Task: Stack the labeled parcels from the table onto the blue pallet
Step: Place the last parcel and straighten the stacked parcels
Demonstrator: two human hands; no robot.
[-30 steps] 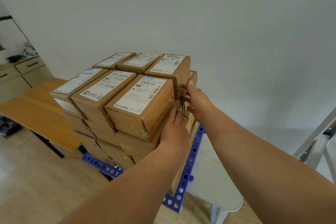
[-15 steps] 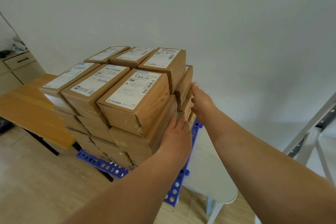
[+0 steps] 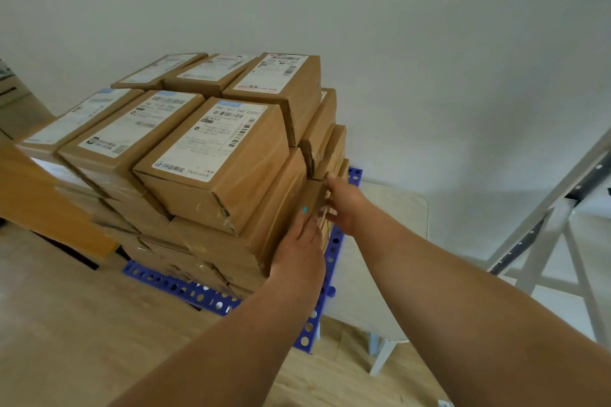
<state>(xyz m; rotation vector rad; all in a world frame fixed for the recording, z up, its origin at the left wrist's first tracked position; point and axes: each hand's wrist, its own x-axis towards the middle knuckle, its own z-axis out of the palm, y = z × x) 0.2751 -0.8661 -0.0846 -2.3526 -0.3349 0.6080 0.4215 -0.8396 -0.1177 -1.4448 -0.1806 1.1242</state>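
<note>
Orange-brown wooden tabletop [image 3: 49,205] at 9 o'clock showed no parcels on its visible part. Centre: brown cardboard labelled parcels [image 3: 211,158] stood several layers high on the blue perforated plastic pallet [image 3: 185,289], 6 labels on top; stacking looked nearly done. Left hand [image 3: 299,248] lay flat, fingers together, against the stack's side. Right hand [image 3: 344,205], at 3 o'clock, held a low parcel's edge; its fingertips were hidden. Lower layers and the tabletop's far end were cut off.
</note>
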